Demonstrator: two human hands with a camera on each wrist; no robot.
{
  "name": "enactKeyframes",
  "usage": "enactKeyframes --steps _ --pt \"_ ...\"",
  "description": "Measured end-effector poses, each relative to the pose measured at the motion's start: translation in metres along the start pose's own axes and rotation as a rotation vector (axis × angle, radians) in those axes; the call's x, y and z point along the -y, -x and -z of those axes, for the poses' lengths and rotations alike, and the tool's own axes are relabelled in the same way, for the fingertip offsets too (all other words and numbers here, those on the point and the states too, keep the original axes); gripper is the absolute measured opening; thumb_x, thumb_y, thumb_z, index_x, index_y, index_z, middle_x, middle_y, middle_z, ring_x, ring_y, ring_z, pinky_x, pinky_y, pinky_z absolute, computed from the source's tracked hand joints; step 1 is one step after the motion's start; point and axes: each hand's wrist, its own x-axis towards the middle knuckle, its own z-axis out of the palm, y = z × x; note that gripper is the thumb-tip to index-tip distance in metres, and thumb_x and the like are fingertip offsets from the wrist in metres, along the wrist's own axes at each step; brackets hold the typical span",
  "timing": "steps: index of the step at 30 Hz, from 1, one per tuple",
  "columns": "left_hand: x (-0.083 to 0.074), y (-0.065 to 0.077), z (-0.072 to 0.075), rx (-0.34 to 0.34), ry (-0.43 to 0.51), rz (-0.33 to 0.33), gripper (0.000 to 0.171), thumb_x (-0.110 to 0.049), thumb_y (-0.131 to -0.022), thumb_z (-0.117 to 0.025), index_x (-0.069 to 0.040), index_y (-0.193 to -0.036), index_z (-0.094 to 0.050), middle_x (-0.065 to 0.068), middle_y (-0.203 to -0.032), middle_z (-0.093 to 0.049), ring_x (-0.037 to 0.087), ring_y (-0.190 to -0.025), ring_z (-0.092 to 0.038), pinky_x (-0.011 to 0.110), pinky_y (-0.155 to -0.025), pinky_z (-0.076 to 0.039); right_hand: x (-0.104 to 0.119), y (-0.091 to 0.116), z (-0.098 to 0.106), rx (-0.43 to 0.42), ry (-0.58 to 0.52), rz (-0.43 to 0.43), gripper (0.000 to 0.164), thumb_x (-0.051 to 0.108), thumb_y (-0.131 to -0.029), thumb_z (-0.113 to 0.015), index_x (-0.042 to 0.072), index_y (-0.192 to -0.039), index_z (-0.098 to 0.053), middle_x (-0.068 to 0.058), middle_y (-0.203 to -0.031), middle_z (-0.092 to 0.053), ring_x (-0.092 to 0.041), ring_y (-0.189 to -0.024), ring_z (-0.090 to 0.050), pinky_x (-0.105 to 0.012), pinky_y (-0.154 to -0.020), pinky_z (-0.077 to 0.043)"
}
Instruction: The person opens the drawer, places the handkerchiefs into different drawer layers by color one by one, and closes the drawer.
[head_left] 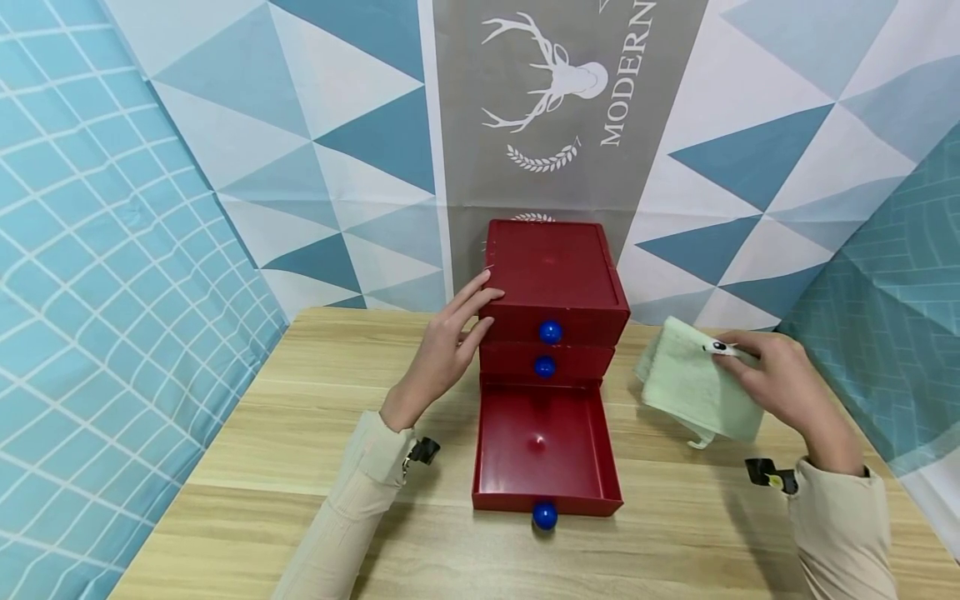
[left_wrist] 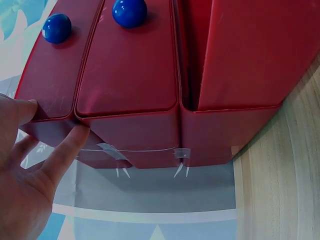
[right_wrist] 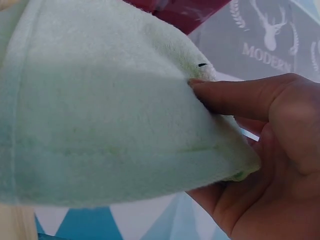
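Observation:
A red cabinet of stacked drawers (head_left: 555, 267) with blue ball knobs stands against the back wall. Its bottom drawer (head_left: 517, 442) is pulled out, with nothing inside, while the two above are closed. Against the cabinet's left side rest the fingers of my left hand (head_left: 444, 354), extended and spread; the left wrist view shows the fingertips at the upper drawers' side edge. Over to the right, my right hand (head_left: 783, 379) pinches a pale green towel (head_left: 693, 387) between thumb and fingers. The towel (right_wrist: 110, 110) hangs folded, with a small loop at its lower edge.
The wood-grain table (head_left: 300, 450) carries the cabinet. Behind it hangs a patterned cloth wall (head_left: 360, 125) with triangles and a deer print, and blue cloth walls (head_left: 97, 275) flank both sides. The open drawer's blue knob (head_left: 545, 516) juts toward the front.

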Motion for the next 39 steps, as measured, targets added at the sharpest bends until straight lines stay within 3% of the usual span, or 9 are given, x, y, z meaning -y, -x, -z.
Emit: enactKeyframes --steps 18,26,34,39 --pt "-0.001 0.0 0.001 -0.003 -0.004 -0.005 0.041 -0.009 -0.1 -0.058 -0.016 -0.14 -0.056 0.005 -0.16 -0.035 0.014 -0.143 -0.038 0.026 -0.074 -0.059 0.031 0.011 0.017 -0.038 0.028 0.024 0.026 0.007 -0.091 -0.071 0.002 -0.117 -0.071 -0.025 -0.104 -0.07 -0.033 -0.077 -0.065 -0.025 -0.049 -0.047" --pt "-0.001 0.0 0.001 -0.002 -0.001 -0.003 0.041 -0.009 -0.1 -0.058 -0.016 -0.14 -0.056 0.005 -0.16 -0.035 0.014 -0.143 -0.037 0.027 -0.076 -0.059 0.041 0.017 0.022 -0.064 0.037 0.06 0.02 0.007 -0.088 -0.075 0.009 -0.108 -0.074 -0.014 -0.101 -0.072 -0.003 -0.075 -0.061 -0.024 -0.052 -0.048" --pt "-0.001 0.0 0.0 -0.002 0.002 -0.001 0.041 -0.009 -0.1 -0.058 -0.017 -0.14 -0.056 0.005 -0.16 -0.035 0.014 -0.143 -0.037 0.028 -0.076 -0.059 0.055 0.022 0.027 -0.082 0.051 0.128 0.022 0.005 -0.085 -0.077 0.012 -0.106 -0.075 -0.011 -0.102 -0.073 0.002 -0.08 -0.059 -0.014 -0.056 -0.045" --pt "-0.002 0.0 0.0 0.0 0.004 0.0 0.041 -0.01 -0.1 -0.058 -0.017 -0.141 -0.056 0.005 -0.16 -0.034 0.014 -0.143 -0.037 0.027 -0.075 -0.059 0.065 0.026 0.028 -0.079 0.041 0.124 0.022 0.006 -0.085 -0.078 0.013 -0.106 -0.076 -0.008 -0.099 -0.074 0.002 -0.077 -0.06 -0.012 -0.057 -0.044"
